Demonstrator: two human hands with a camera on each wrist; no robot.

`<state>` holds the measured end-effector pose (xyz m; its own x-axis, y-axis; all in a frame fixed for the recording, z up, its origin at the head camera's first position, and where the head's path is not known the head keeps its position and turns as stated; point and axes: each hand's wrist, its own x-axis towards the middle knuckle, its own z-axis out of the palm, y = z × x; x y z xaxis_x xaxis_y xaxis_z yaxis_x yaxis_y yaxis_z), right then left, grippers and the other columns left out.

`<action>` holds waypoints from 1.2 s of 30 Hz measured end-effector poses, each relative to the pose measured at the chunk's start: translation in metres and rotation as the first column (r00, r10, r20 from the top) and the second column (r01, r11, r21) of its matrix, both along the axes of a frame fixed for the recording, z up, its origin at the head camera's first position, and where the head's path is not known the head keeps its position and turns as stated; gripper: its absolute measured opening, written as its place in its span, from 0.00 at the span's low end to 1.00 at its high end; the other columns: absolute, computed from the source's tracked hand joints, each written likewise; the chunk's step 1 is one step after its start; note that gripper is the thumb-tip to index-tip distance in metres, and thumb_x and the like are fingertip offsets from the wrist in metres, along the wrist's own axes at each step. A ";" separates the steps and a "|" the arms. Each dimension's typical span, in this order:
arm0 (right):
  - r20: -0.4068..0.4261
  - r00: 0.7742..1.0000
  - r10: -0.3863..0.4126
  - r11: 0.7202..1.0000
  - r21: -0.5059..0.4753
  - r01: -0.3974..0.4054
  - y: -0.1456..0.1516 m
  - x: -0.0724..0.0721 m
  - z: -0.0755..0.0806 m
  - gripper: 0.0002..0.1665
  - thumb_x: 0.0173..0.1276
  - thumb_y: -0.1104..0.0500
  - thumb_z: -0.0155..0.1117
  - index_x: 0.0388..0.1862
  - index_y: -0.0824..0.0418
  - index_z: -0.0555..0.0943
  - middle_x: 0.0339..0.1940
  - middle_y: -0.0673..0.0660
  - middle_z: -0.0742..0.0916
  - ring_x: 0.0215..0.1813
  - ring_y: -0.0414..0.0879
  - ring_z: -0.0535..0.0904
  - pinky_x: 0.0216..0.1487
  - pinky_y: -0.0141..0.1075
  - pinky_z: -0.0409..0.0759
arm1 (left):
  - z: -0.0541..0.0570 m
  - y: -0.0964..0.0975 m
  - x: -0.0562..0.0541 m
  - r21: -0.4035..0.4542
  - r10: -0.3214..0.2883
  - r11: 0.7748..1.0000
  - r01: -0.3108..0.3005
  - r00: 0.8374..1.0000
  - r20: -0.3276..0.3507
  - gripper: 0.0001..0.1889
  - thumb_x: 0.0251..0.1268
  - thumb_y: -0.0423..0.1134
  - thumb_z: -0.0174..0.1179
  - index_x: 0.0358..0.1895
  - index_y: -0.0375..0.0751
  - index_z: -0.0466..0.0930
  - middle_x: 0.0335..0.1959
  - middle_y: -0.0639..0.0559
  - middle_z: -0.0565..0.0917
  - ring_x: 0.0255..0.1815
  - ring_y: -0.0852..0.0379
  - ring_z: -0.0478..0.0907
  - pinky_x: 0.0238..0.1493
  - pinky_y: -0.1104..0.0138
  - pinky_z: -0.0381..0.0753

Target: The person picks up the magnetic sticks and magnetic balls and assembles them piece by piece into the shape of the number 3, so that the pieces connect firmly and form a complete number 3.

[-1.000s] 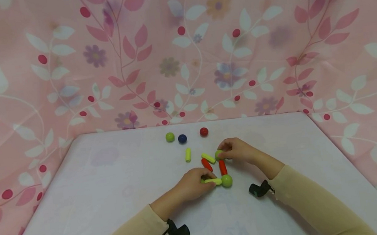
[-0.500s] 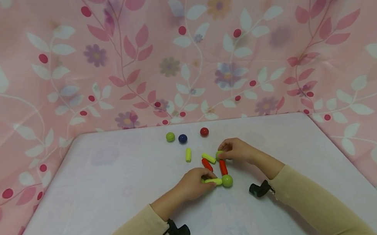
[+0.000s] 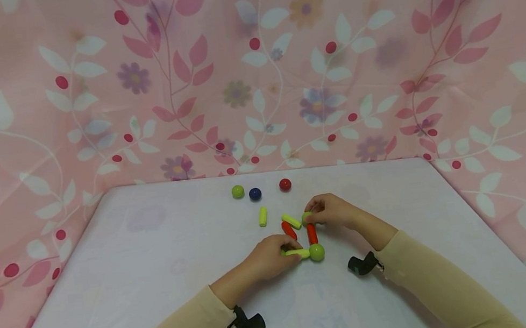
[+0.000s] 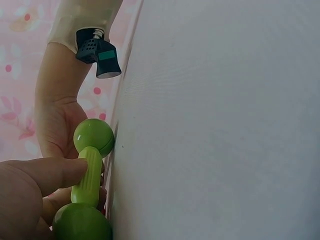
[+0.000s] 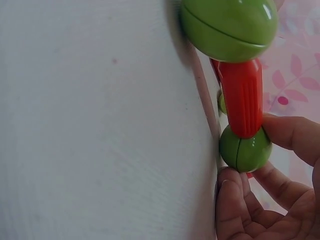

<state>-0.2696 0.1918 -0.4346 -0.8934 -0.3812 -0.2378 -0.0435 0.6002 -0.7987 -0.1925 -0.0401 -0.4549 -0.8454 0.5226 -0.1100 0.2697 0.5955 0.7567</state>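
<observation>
A person's two hands are at a small L-shaped build of rods and balls on a white table (image 3: 109, 268). The relation that matters lies at the far ball (image 5: 246, 147): the right hand (image 3: 333, 212) holds it between thumb and fingers, and the red rod (image 3: 312, 234) runs from it back toward the person, its long axis nearly straight away from the body, to the corner ball (image 3: 317, 252).

From that corner the yellow rod (image 3: 302, 253) lies crosswise, leading left into the left hand (image 3: 270, 257), whose thumb and fingers pinch it. The left wrist view shows a ball at each end; the left ball (image 4: 82, 222) is mostly hidden from the head camera.

The left forearm slants in from lower left, the right from lower right — the right hand farther from the body.

Between the hands lie a loose red rod (image 3: 289, 231) and a slanted rod (image 3: 292, 221), the latter just left of the far ball; whether they touch is unclear. Farther off are a spare rod (image 3: 262, 216) and three balls: lime (image 3: 238, 191), blue (image 3: 255, 194) and red (image 3: 285, 184).
</observation>
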 end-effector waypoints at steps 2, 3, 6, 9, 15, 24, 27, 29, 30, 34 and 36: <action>0.000 1.000 0.003 1.000 0.001 -0.003 0.000 0.000 0.000 0.15 0.66 0.56 0.71 0.47 0.62 0.82 0.37 0.56 0.84 0.38 0.47 0.77 0.40 0.36 0.76 | 0.000 0.000 0.000 -0.001 0.000 1.000 0.000 1.000 0.002 0.07 0.67 0.43 0.66 0.45 0.52 0.87 0.36 0.64 0.81 0.40 0.63 0.75 0.47 0.64 0.74; 0.000 1.000 0.002 1.000 0.000 -0.002 0.000 0.000 0.000 0.15 0.66 0.56 0.71 0.47 0.63 0.82 0.37 0.56 0.84 0.38 0.47 0.77 0.40 0.36 0.76 | 0.000 0.000 0.000 -0.001 -0.001 1.000 0.001 1.000 0.003 0.07 0.67 0.43 0.66 0.45 0.52 0.87 0.36 0.64 0.81 0.40 0.62 0.75 0.47 0.64 0.74; 0.003 1.000 -0.004 1.000 -0.001 0.004 -0.001 0.001 0.000 0.15 0.66 0.56 0.71 0.47 0.63 0.82 0.37 0.56 0.84 0.38 0.47 0.77 0.40 0.36 0.77 | 0.001 0.000 0.001 -0.001 0.000 1.000 0.000 1.000 0.010 0.07 0.67 0.43 0.66 0.45 0.52 0.87 0.35 0.63 0.80 0.40 0.62 0.75 0.46 0.64 0.74; 0.005 1.000 -0.007 1.000 -0.005 0.007 0.000 0.001 0.000 0.15 0.66 0.56 0.71 0.47 0.63 0.82 0.37 0.56 0.83 0.38 0.47 0.77 0.40 0.36 0.77 | 0.001 0.000 0.001 0.002 0.001 1.000 -0.001 1.000 0.019 0.07 0.67 0.43 0.66 0.45 0.52 0.86 0.35 0.63 0.80 0.40 0.62 0.75 0.46 0.64 0.74; 0.006 1.000 -0.015 1.000 -0.026 0.015 0.001 0.002 -0.003 0.16 0.66 0.56 0.72 0.47 0.63 0.82 0.37 0.56 0.83 0.38 0.47 0.77 0.41 0.37 0.77 | 0.000 -0.001 0.000 0.013 -0.009 1.000 0.009 1.000 0.024 0.06 0.67 0.43 0.66 0.45 0.52 0.86 0.35 0.63 0.81 0.40 0.63 0.75 0.46 0.64 0.74; 0.001 1.000 -0.022 0.999 -0.027 0.022 0.001 0.002 -0.005 0.16 0.66 0.55 0.72 0.47 0.62 0.82 0.37 0.56 0.83 0.39 0.48 0.77 0.42 0.37 0.77 | -0.002 -0.002 -0.002 0.026 -0.016 1.000 0.016 0.999 0.032 0.07 0.66 0.43 0.67 0.45 0.52 0.86 0.36 0.64 0.81 0.40 0.64 0.76 0.47 0.65 0.75; -0.004 1.000 -0.022 0.999 -0.025 0.022 0.001 0.001 -0.006 0.16 0.66 0.55 0.72 0.47 0.62 0.82 0.38 0.56 0.83 0.39 0.48 0.77 0.42 0.37 0.77 | -0.002 -0.002 -0.002 0.032 -0.013 0.999 0.012 0.999 0.040 0.06 0.66 0.43 0.67 0.45 0.52 0.86 0.36 0.64 0.82 0.40 0.64 0.76 0.47 0.65 0.75; -0.010 1.000 -0.017 1.000 -0.027 0.016 0.001 0.001 -0.007 0.16 0.66 0.55 0.72 0.47 0.62 0.82 0.38 0.56 0.83 0.39 0.48 0.77 0.42 0.38 0.77 | -0.001 -0.003 -0.002 0.036 -0.012 0.999 0.011 0.999 0.044 0.06 0.66 0.43 0.67 0.44 0.52 0.86 0.36 0.63 0.82 0.40 0.64 0.76 0.47 0.64 0.75; -0.012 1.000 -0.014 1.000 -0.026 0.014 0.001 0.000 -0.007 0.16 0.66 0.54 0.72 0.48 0.62 0.82 0.38 0.56 0.83 0.39 0.48 0.77 0.42 0.38 0.78 | -0.001 -0.003 -0.002 0.038 -0.012 0.999 0.010 0.999 0.046 0.06 0.66 0.43 0.67 0.44 0.52 0.86 0.36 0.63 0.82 0.40 0.63 0.76 0.47 0.64 0.75; -0.020 1.000 -0.004 1.000 -0.024 0.004 0.000 0.000 -0.008 0.16 0.66 0.55 0.72 0.48 0.63 0.82 0.38 0.56 0.83 0.39 0.48 0.77 0.41 0.38 0.77 | -0.002 -0.004 -0.002 0.040 -0.016 0.999 0.014 0.999 0.047 0.06 0.66 0.43 0.67 0.44 0.53 0.86 0.36 0.64 0.82 0.41 0.63 0.76 0.47 0.64 0.75; -0.019 1.000 0.000 1.000 -0.018 0.000 0.000 0.001 -0.007 0.16 0.66 0.55 0.72 0.48 0.62 0.82 0.38 0.56 0.82 0.39 0.48 0.77 0.41 0.37 0.77 | -0.003 -0.005 -0.002 0.038 -0.020 0.999 0.018 0.999 0.046 0.06 0.66 0.44 0.67 0.44 0.53 0.86 0.36 0.64 0.82 0.41 0.63 0.76 0.47 0.64 0.75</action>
<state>-0.2689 0.1919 -0.4417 -0.8978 -0.3851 -0.2138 -0.0587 0.5858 -0.8083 -0.1948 -0.0446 -0.4575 -0.8298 0.5430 -0.1289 0.2445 0.5612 0.7907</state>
